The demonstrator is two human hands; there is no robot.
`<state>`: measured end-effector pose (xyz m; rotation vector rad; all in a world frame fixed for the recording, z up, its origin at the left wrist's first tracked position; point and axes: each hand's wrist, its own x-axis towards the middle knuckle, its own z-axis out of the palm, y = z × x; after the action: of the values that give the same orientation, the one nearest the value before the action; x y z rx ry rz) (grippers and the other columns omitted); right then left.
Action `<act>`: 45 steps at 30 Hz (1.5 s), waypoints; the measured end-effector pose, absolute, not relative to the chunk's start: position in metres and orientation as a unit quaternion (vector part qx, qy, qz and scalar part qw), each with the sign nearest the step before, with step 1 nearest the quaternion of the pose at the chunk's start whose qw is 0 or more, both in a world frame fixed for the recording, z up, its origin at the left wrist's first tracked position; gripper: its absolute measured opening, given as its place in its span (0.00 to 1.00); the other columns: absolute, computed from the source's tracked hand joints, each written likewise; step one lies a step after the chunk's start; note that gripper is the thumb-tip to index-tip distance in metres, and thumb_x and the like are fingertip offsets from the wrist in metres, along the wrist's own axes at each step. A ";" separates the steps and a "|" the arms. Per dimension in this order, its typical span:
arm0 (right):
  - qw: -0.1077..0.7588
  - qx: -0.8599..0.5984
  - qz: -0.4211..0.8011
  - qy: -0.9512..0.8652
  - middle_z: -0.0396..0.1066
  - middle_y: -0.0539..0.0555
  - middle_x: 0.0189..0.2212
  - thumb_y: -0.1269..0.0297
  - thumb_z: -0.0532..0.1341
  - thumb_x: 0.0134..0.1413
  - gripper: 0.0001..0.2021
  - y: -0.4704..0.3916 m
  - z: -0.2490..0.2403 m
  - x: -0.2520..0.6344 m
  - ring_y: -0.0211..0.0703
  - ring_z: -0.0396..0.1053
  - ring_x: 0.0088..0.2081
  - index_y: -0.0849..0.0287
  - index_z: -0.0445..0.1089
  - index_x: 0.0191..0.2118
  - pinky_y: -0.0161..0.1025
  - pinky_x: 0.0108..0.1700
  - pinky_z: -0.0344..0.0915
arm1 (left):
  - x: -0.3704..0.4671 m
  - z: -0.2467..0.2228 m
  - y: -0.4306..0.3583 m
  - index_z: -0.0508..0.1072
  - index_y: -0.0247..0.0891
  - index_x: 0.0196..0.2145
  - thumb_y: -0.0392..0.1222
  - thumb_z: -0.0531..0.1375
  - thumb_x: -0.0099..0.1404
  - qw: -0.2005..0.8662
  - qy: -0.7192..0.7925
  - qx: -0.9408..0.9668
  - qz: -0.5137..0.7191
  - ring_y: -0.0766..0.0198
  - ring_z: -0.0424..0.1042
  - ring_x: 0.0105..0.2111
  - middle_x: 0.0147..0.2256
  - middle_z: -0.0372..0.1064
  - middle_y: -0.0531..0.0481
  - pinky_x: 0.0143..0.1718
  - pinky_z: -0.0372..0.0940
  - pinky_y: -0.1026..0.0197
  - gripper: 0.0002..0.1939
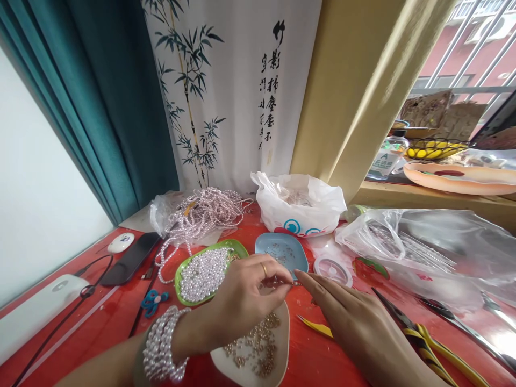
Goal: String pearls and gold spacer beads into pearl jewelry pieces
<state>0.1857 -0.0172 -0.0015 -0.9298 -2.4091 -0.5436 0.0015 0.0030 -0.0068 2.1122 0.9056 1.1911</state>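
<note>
While I'm watching the head view, the left hand is clamping its fingers on a tiny piece near the blue tray; the right hand is pointing toward it, whether gripping I cannot tell.

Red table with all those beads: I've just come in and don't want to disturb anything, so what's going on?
A person's left hand, with pearl-like strands around its wrist, seems to pinch a tiny piece, too small to identify. The right hand's fingertips are close by. Under the left hand is a white dish of gold-coloured beads; the green tray holds pearl-like beads. Yellow tweezers and pliers lie on the red table.
</note>
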 end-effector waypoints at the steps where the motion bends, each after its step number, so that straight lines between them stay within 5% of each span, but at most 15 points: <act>1: 0.254 -0.343 -0.175 -0.887 0.75 0.63 0.34 0.82 0.41 0.53 0.21 -0.017 -0.002 0.185 0.43 0.74 0.32 0.71 0.69 0.43 0.34 0.28 0.73 | 0.001 -0.007 0.003 0.73 0.35 0.30 0.32 0.58 0.57 0.274 0.327 0.788 0.445 0.67 0.68 0.28 0.27 0.70 0.50 0.31 0.63 0.64 0.05; 10: 0.276 -0.375 -0.079 -0.881 0.75 0.59 0.30 0.82 0.43 0.50 0.23 -0.013 -0.016 0.193 0.37 0.71 0.25 0.67 0.66 0.49 0.30 0.24 0.68 | 0.003 -0.007 0.006 0.72 0.36 0.32 0.34 0.59 0.54 0.359 0.393 0.740 0.411 0.65 0.69 0.30 0.29 0.71 0.49 0.33 0.65 0.62 0.06; 16: 0.301 -0.388 -0.026 -0.871 0.71 0.55 0.20 0.80 0.42 0.51 0.21 -0.011 -0.011 0.189 0.34 0.66 0.16 0.68 0.69 0.43 0.28 0.19 0.64 | 0.002 -0.004 0.008 0.70 0.35 0.33 0.35 0.55 0.56 0.493 0.408 0.676 0.367 0.61 0.71 0.32 0.31 0.72 0.46 0.34 0.66 0.59 0.07; 23: 0.325 -0.464 0.211 -0.797 0.71 0.52 0.22 0.68 0.45 0.58 0.15 -0.011 -0.008 0.182 0.32 0.66 0.16 0.62 0.69 0.36 0.28 0.19 0.63 | 0.001 -0.004 0.013 0.68 0.34 0.33 0.36 0.55 0.56 0.546 0.405 0.642 0.354 0.61 0.72 0.31 0.29 0.73 0.46 0.34 0.66 0.58 0.06; 28: 0.313 -0.480 0.288 -0.767 0.70 0.50 0.21 0.66 0.46 0.57 0.13 -0.011 -0.007 0.181 0.33 0.67 0.17 0.59 0.67 0.33 0.29 0.21 0.63 | 0.000 -0.007 0.012 0.70 0.35 0.33 0.35 0.54 0.58 0.492 0.401 0.688 0.353 0.64 0.70 0.31 0.32 0.72 0.48 0.34 0.65 0.61 0.06; 45: 0.240 -0.487 0.236 -0.806 0.65 0.48 0.16 0.69 0.44 0.57 0.16 -0.013 -0.002 0.179 0.34 0.63 0.18 0.59 0.68 0.31 0.30 0.20 0.58 | 0.001 -0.011 0.012 0.72 0.36 0.28 0.30 0.58 0.54 0.220 0.347 0.824 0.390 0.65 0.64 0.30 0.26 0.69 0.52 0.32 0.61 0.62 0.05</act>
<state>0.1790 -0.0126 -0.0022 -1.3333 -2.2065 0.6456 0.0015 0.0116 -0.0106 2.2790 0.9598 1.0785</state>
